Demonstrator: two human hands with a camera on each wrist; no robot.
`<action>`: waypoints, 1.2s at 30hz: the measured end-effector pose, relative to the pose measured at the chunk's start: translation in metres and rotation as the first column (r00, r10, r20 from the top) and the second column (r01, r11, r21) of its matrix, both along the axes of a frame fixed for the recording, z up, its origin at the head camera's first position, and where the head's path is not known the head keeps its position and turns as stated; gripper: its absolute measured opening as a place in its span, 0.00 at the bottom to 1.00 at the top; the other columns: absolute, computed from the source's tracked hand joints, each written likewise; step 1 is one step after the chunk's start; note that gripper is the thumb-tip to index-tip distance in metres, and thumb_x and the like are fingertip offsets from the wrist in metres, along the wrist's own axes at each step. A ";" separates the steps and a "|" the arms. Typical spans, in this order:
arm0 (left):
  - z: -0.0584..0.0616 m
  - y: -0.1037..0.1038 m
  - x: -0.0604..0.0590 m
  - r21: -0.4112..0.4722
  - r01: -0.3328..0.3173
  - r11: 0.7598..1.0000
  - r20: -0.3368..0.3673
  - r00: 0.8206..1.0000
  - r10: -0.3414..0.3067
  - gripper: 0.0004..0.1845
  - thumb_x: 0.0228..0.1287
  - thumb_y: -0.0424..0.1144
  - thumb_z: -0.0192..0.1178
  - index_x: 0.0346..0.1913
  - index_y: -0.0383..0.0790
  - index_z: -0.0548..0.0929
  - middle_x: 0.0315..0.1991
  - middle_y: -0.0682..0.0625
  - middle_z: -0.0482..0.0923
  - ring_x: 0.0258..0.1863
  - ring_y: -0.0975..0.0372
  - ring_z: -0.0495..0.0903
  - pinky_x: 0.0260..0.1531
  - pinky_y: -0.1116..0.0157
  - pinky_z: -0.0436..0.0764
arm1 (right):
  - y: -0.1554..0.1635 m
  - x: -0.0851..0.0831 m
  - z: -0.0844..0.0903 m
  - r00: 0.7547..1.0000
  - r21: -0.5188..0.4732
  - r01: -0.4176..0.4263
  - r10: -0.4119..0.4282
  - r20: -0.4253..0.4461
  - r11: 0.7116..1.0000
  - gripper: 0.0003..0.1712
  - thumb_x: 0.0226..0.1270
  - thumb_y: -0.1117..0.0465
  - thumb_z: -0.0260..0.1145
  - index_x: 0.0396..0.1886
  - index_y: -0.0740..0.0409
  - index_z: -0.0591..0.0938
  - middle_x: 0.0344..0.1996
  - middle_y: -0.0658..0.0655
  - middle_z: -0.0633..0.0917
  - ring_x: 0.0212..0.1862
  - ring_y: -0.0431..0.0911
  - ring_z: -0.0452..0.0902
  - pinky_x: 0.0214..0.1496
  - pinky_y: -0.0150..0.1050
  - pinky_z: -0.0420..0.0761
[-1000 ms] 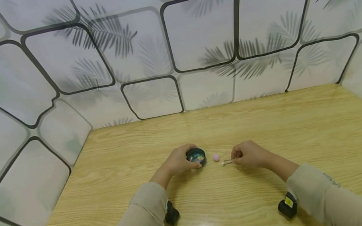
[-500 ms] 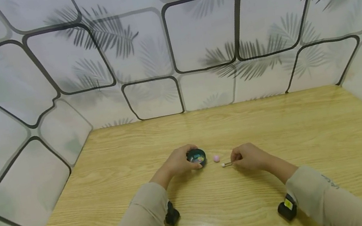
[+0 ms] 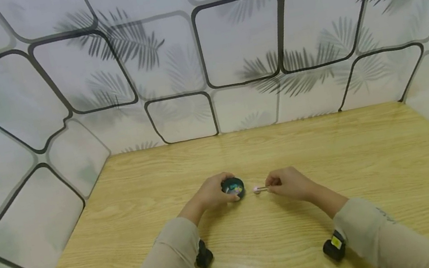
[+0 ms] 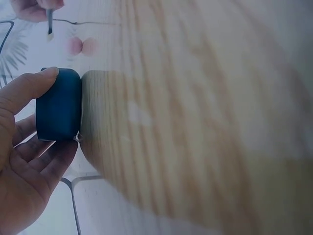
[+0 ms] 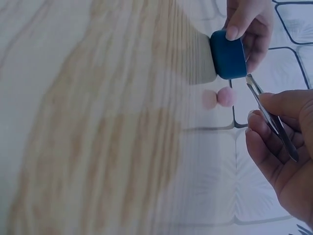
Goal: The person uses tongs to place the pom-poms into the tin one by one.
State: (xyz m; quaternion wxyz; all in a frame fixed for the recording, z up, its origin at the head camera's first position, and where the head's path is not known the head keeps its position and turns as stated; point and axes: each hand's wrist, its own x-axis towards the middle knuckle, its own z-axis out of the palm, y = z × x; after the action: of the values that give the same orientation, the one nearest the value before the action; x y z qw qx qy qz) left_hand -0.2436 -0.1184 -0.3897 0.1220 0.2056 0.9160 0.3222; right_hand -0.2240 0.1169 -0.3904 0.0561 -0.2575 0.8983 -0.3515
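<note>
Near the middle of the wooden table (image 3: 329, 147), a small pink ball (image 3: 256, 189) lies just to the right of a dark blue round container (image 3: 233, 185), apart from it by a narrow gap. Coloured bits show inside the container; what they are is too small to tell. Nothing lies between the ball and the container. Metal tweezers (image 5: 271, 116) point at the ball from its right, their tips close beside it; whether they touch it cannot be told.

Left of the ball, the left hand (image 3: 212, 193) wraps the container, thumb on the near wall and fingers curled round the far side, gripping it on the tabletop. Right of the ball, the right hand (image 3: 290, 184) pinches the tweezers between thumb and curled fingers, its heel low over the table. Both forearms wear beige sleeves (image 3: 168, 262), each with a black wrist device (image 3: 332, 247) beneath. Behind the table stands a white backdrop (image 3: 241, 38) printed with black rounded outlines and grey palm fronds. No writing is readable.
</note>
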 end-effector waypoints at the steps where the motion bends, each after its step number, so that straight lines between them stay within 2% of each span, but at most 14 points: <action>1: 0.000 0.000 0.000 0.000 -0.001 1.000 0.000 1.000 0.001 0.30 0.45 0.42 0.66 0.54 0.40 0.69 0.49 0.47 0.71 0.46 0.58 0.70 0.45 0.62 0.68 | -0.002 0.000 0.000 1.000 -0.002 0.006 -0.006 0.000 1.000 0.05 0.56 0.65 0.60 0.32 0.61 0.79 0.23 0.48 0.78 0.27 0.39 0.72 0.27 0.33 0.72; 13: -0.002 -0.001 -0.001 0.004 0.011 1.000 -0.020 1.000 -0.011 0.29 0.45 0.42 0.66 0.52 0.40 0.70 0.47 0.48 0.71 0.45 0.59 0.70 0.44 0.62 0.69 | -0.025 -0.004 0.002 1.000 -0.093 0.005 -0.004 0.006 0.996 0.06 0.55 0.64 0.62 0.31 0.62 0.79 0.23 0.50 0.79 0.25 0.38 0.72 0.26 0.31 0.73; 24: -0.007 -0.001 -0.001 0.000 0.015 1.000 -0.031 0.999 -0.015 0.30 0.46 0.42 0.66 0.53 0.39 0.69 0.48 0.49 0.72 0.45 0.60 0.70 0.45 0.63 0.68 | -0.043 -0.012 0.001 1.000 -0.053 0.009 -0.010 -0.027 0.999 0.03 0.55 0.65 0.62 0.29 0.61 0.79 0.22 0.49 0.78 0.25 0.38 0.72 0.26 0.31 0.72; 31: -0.007 -0.001 0.001 0.003 0.009 1.000 -0.020 1.000 -0.009 0.30 0.46 0.43 0.66 0.54 0.39 0.69 0.48 0.49 0.71 0.46 0.60 0.70 0.44 0.62 0.69 | -0.050 -0.015 0.002 1.000 -0.046 -0.002 0.003 0.021 0.999 0.04 0.55 0.66 0.61 0.30 0.62 0.79 0.23 0.50 0.78 0.24 0.39 0.72 0.24 0.31 0.73; 36: -0.007 0.001 0.001 0.006 -0.001 1.000 -0.015 1.000 0.001 0.31 0.46 0.43 0.66 0.55 0.39 0.69 0.49 0.48 0.71 0.47 0.59 0.69 0.45 0.62 0.68 | -0.050 -0.017 0.001 1.000 -0.033 -0.017 0.017 0.013 0.999 0.04 0.54 0.67 0.62 0.30 0.63 0.79 0.23 0.50 0.78 0.25 0.39 0.73 0.25 0.30 0.73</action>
State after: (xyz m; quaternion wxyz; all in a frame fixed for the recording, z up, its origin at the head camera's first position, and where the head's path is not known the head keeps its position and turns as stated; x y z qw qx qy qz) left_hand -0.2421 -0.1178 -0.3970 0.1142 0.2081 0.9160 0.3234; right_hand -0.2409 0.0667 -0.3894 0.0609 -0.2636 0.8899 -0.3673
